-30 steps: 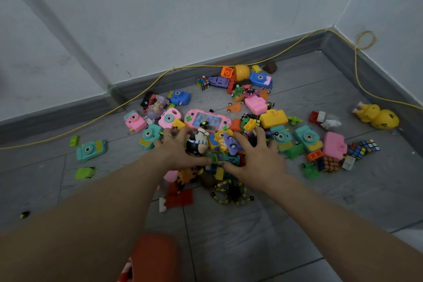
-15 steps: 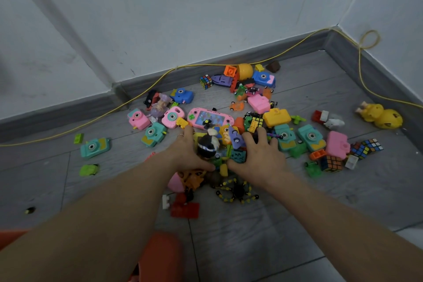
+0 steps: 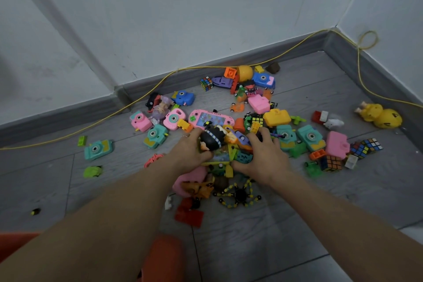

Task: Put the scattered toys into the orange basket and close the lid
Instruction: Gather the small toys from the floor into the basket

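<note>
Both hands down in the middle of the toy pile on the floor [image 3: 297, 224]; left hand [image 3: 191, 151] curled round a black striped figure [image 3: 211, 138], right hand [image 3: 263, 154] clamped over a purple toy [image 3: 241, 138] and a teal block [image 3: 243, 158], a yellow-framed game [image 3: 218, 155] squeezed between the two; a scoop, judged by the pose, rather than a pick of one item.

Orange basket [image 3: 164, 256] only partly in view at the bottom edge, near the left forearm and well apart from the pile; lid not visible, so open or closed cannot be told.

Likely trouble: too many loose pieces pressed together with nothing underneath; small bits such as the yellow brick [image 3: 229, 170] apt to drop out during the carry back; the round figure apt to roll free if the squeeze eases. Black and yellow spider toy [image 3: 240, 194] lying just behind the right wrist, red brick [image 3: 188, 213] and pink toy [image 3: 192, 178] under the left forearm; easy to knock wider on the pull-back. Basket mouth unseen from here, so a blind drop could miss the opening.

Much left on the floor: pink handheld game [image 3: 211, 118], teal camera [image 3: 98, 149] far left, cube puzzles [image 3: 366, 146] and yellow duck toys [image 3: 380, 115] far right, yellow cable [image 3: 148, 91] along the skirting; outliers easily overlooked; lid could jam on an overfilled heap.
</note>
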Tool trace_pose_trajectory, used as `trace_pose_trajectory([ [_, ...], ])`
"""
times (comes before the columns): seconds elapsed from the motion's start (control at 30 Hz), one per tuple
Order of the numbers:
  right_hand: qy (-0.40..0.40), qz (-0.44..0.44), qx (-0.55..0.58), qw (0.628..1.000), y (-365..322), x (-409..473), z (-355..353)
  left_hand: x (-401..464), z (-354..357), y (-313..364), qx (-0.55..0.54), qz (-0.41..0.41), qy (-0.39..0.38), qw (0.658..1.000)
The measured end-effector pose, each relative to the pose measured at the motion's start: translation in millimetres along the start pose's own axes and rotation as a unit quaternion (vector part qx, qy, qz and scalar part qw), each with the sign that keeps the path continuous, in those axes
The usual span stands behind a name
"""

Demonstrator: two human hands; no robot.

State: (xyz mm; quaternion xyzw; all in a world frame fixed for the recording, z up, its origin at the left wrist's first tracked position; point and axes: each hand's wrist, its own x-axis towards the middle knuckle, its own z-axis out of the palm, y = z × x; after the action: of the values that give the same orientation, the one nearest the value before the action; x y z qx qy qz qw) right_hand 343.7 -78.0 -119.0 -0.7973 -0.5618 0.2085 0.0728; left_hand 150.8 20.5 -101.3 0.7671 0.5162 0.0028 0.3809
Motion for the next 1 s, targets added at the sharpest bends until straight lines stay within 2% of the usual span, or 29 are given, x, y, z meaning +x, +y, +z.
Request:
trace_pose_trajectory([
  [0.37,0.048,0.029,0.11,0.992,14,-12,-2,-8,-20,17,-0.031,0.022,0.008,0.999],
  [0.57,0.063,0.022,0.155,0.986,4,-23,-20,-25,-55,25,-0.004,0.051,0.088,0.995],
  [0.73,0.063,-0.033,0.198,0.978,-18,-35,-55,-65,-106,31,0.001,0.094,0.173,0.98],
  [0.87,0.078,-0.093,0.262,0.958,-67,-54,-99,-128,-154,25,-0.025,0.108,0.229,0.967],
  [0.93,0.09,-0.151,0.313,0.934,-104,-76,-125,-163,-174,21,-0.051,0.109,0.247,0.961],
  [1.0,0.056,-0.205,0.378,0.901,-147,-108,-147,-202,-194,13,-0.077,0.102,0.242,0.962],
])
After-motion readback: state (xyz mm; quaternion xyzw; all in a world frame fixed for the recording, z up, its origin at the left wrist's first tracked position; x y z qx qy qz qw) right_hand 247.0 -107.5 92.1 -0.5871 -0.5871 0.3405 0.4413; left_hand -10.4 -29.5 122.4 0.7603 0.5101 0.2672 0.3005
